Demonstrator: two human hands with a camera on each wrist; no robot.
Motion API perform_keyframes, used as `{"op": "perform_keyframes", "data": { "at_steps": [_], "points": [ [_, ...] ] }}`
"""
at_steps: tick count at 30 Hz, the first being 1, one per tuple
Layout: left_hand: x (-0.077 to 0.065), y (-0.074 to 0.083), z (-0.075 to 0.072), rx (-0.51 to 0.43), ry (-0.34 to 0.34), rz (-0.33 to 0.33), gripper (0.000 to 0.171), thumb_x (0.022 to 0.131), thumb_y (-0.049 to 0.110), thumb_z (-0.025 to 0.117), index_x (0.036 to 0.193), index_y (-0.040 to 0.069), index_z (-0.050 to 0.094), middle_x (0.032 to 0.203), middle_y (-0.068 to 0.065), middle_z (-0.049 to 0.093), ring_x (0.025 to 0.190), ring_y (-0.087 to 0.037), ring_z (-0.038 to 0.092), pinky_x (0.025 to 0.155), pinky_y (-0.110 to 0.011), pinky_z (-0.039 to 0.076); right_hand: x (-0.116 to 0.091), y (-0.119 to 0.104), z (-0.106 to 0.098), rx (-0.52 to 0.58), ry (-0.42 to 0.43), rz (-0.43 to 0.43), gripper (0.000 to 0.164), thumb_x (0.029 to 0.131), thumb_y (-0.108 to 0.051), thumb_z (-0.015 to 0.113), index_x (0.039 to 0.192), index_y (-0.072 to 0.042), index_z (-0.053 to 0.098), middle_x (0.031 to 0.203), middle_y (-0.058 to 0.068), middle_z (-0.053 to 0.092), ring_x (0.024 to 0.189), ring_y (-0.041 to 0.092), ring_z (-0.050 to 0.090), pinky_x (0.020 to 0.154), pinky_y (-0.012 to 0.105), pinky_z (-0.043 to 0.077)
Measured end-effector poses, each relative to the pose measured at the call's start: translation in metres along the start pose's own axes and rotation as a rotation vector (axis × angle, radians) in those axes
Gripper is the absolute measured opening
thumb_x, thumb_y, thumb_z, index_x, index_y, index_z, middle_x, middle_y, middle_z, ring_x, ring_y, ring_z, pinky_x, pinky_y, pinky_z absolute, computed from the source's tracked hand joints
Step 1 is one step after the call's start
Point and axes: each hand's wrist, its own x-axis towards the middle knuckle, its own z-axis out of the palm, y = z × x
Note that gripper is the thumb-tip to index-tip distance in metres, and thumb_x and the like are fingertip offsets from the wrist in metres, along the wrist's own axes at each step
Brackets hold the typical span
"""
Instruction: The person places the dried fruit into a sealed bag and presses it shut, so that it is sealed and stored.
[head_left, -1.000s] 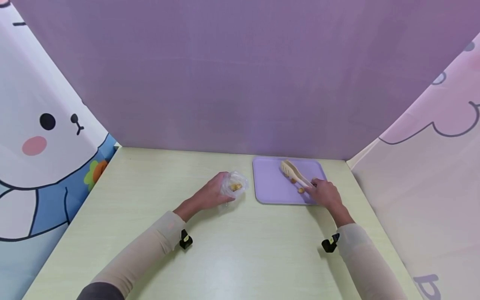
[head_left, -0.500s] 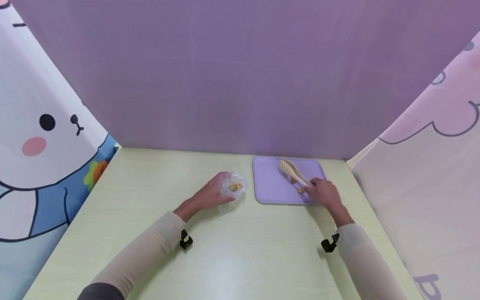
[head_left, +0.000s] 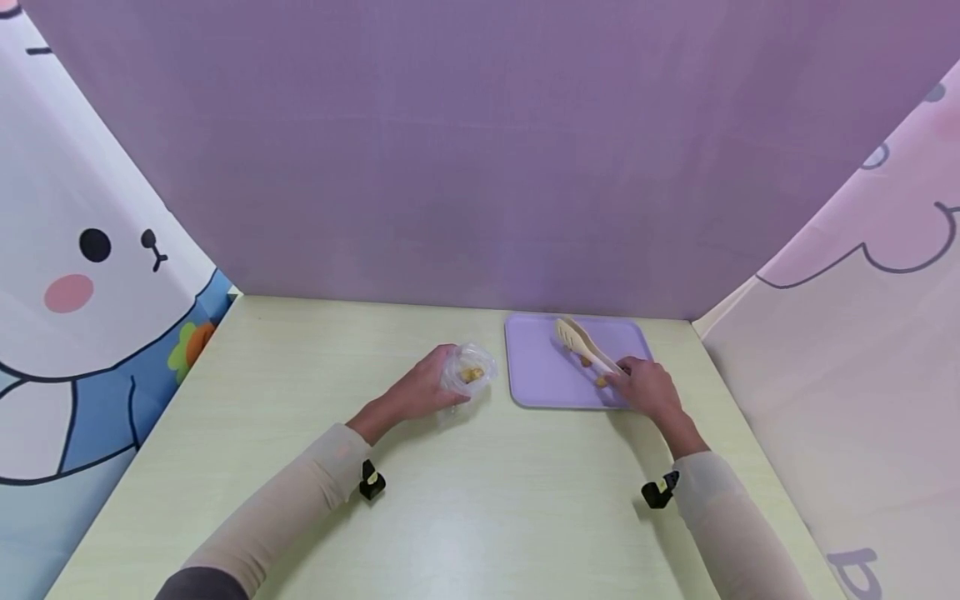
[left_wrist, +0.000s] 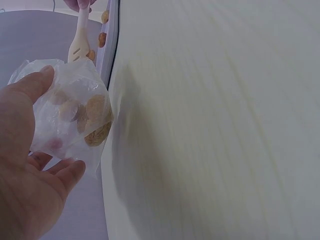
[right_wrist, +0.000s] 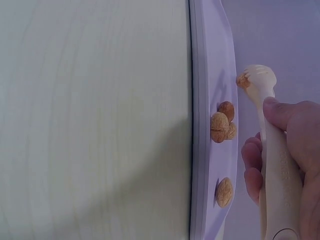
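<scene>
My left hand [head_left: 429,383] grips a clear plastic bag [head_left: 453,367] above the table, left of the purple tray [head_left: 536,383]. Several walnuts [left_wrist: 97,120] show through the bag's film in the left wrist view. Over the tray, my right hand [head_left: 648,387] grips cream-coloured tongs [head_left: 588,346], thumb along the upper arm. At the tongs' slotted tip [right_wrist: 261,77] a walnut [right_wrist: 243,80] sits against or between the ends in the right wrist view. More walnuts [right_wrist: 220,126] lie on the tray, some bunched together and one walnut [right_wrist: 224,192] apart.
The pale wooden table [head_left: 480,500] spreads in front of the tray. A purple panel [head_left: 465,167] rises behind it. Printed cloth walls [head_left: 75,167] stand at both sides. The tray has a raised rim [right_wrist: 200,150].
My right hand and the tongs have shifted slightly to the left over the tray. The left hand and the bag have stayed in place.
</scene>
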Motion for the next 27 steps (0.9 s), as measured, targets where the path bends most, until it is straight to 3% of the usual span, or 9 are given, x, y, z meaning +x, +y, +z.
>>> {"op": "perform_keyframes", "data": {
  "at_steps": [14, 27],
  "points": [
    [0.001, 0.001, 0.001, 0.003, 0.005, 0.013, 0.087, 0.082, 0.028, 0.084, 0.151, 0.006, 0.036, 0.131, -0.009, 0.056, 0.112, -0.022, 0.057, 0.099, -0.045, 0.05, -0.004, -0.008, -0.001, 0.009, 0.056, -0.057, 0.037, 0.094, -0.033, 0.071, 0.114, -0.002, 0.071, 0.086, 0.01, 0.073, 0.072, 0.025, 0.057, 0.06, 0.036, 0.041],
    [0.0, 0.002, 0.0, -0.001, 0.007, 0.012, 0.086, 0.082, 0.026, 0.084, 0.151, 0.006, 0.036, 0.131, -0.01, 0.056, 0.113, -0.023, 0.056, 0.101, -0.046, 0.049, -0.006, -0.014, -0.001, 0.032, 0.079, -0.08, 0.032, 0.093, -0.032, 0.073, 0.11, -0.005, 0.074, 0.079, 0.005, 0.07, 0.069, 0.023, 0.056, 0.06, 0.036, 0.041]
  ]
}}
